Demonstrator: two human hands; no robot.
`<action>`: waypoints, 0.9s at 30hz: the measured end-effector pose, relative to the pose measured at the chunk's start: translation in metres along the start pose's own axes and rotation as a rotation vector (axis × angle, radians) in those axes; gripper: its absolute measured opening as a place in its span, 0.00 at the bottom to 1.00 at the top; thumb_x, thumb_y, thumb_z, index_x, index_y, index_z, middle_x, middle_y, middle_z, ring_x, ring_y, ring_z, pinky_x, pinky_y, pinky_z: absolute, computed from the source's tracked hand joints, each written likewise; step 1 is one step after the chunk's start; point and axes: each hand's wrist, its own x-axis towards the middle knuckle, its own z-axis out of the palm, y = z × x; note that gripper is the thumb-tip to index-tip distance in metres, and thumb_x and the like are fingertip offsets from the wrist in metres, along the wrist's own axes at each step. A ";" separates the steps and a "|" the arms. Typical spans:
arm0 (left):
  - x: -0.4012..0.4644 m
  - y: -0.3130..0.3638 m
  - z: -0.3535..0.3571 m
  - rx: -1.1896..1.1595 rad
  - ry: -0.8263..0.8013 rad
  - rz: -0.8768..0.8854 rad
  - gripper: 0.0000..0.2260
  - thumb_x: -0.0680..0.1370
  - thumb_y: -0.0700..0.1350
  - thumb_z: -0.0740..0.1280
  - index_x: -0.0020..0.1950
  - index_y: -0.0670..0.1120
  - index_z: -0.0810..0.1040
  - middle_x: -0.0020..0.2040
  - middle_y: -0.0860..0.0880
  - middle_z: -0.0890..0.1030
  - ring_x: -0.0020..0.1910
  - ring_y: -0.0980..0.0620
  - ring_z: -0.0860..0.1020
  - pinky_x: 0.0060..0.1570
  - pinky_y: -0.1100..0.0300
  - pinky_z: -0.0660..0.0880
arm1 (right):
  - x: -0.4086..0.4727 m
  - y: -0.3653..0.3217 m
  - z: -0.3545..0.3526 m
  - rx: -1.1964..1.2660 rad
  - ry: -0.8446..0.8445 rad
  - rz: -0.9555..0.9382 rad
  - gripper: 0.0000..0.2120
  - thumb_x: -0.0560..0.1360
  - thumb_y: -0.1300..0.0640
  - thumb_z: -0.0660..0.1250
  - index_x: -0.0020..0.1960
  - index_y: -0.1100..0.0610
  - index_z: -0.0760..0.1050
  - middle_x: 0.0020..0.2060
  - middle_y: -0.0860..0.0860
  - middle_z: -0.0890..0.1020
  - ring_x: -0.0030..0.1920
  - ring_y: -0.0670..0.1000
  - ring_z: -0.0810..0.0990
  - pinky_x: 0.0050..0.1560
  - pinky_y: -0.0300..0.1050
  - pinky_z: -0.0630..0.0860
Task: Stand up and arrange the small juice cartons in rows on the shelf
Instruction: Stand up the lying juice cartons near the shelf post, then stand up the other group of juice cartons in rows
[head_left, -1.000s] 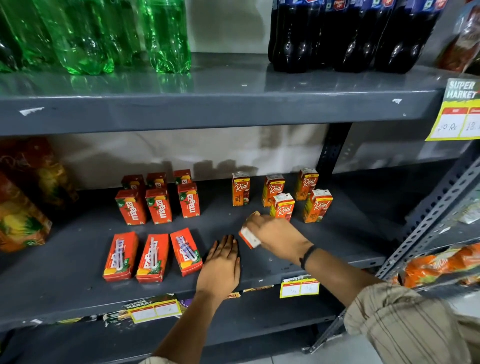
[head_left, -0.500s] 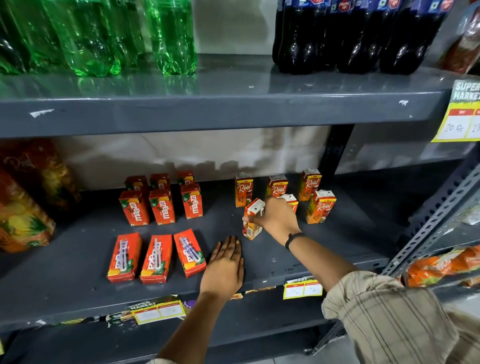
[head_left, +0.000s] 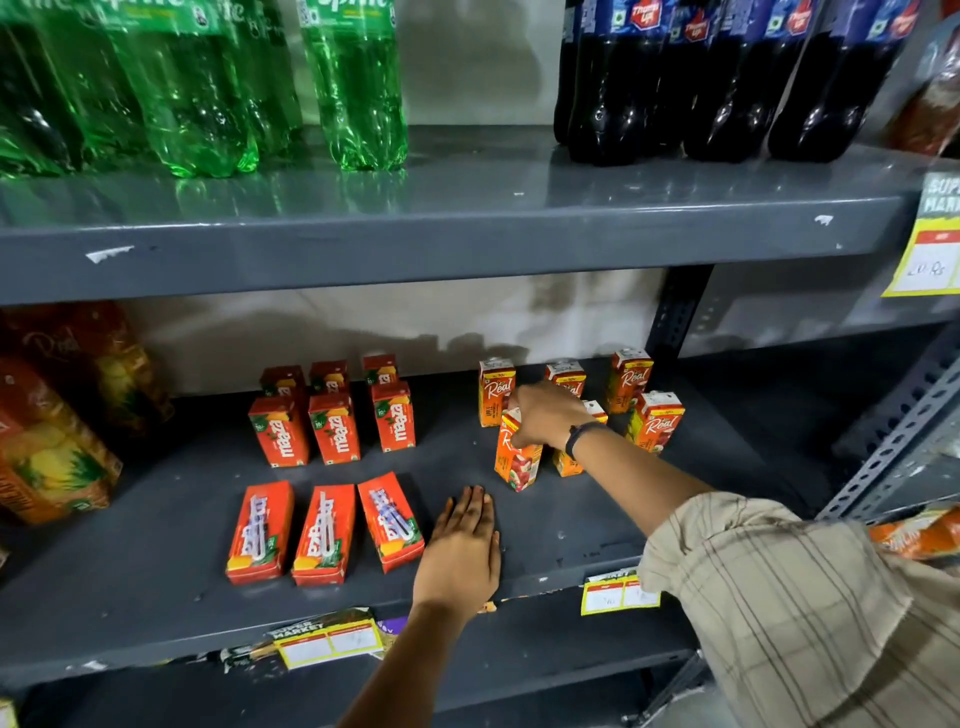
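I see the grey shelf (head_left: 156, 587) carrying two groups of small cartons: red Maaza cartons (head_left: 332, 426) upright at the back left, three more Maaza cartons (head_left: 322, 535) lying flat in front of them, and orange Real cartons (head_left: 631, 379) standing at the right. My left hand (head_left: 460, 556) lies flat, fingers together, on the shelf just right of the flat cartons. My right hand (head_left: 545, 421) grips the top of an upright Real carton (head_left: 517, 462).
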 end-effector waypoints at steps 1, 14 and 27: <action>0.000 0.000 0.000 0.005 -0.007 0.004 0.24 0.80 0.49 0.47 0.75 0.43 0.50 0.78 0.46 0.52 0.77 0.49 0.49 0.75 0.57 0.41 | 0.001 0.002 -0.002 -0.007 -0.016 -0.049 0.21 0.69 0.59 0.73 0.61 0.60 0.75 0.55 0.58 0.81 0.53 0.58 0.80 0.49 0.46 0.78; -0.001 0.005 -0.009 0.052 -0.065 0.001 0.24 0.81 0.48 0.47 0.75 0.41 0.49 0.78 0.43 0.51 0.77 0.47 0.49 0.75 0.55 0.42 | 0.009 0.023 0.001 -0.036 -0.010 -0.243 0.28 0.73 0.66 0.68 0.71 0.54 0.66 0.69 0.57 0.72 0.68 0.57 0.71 0.66 0.48 0.70; -0.087 -0.095 -0.131 0.015 0.465 -0.168 0.20 0.77 0.46 0.55 0.66 0.41 0.71 0.66 0.41 0.75 0.68 0.42 0.70 0.67 0.49 0.66 | -0.061 -0.043 0.031 -0.346 0.462 -0.857 0.25 0.67 0.69 0.68 0.62 0.53 0.75 0.62 0.54 0.78 0.64 0.57 0.74 0.59 0.55 0.75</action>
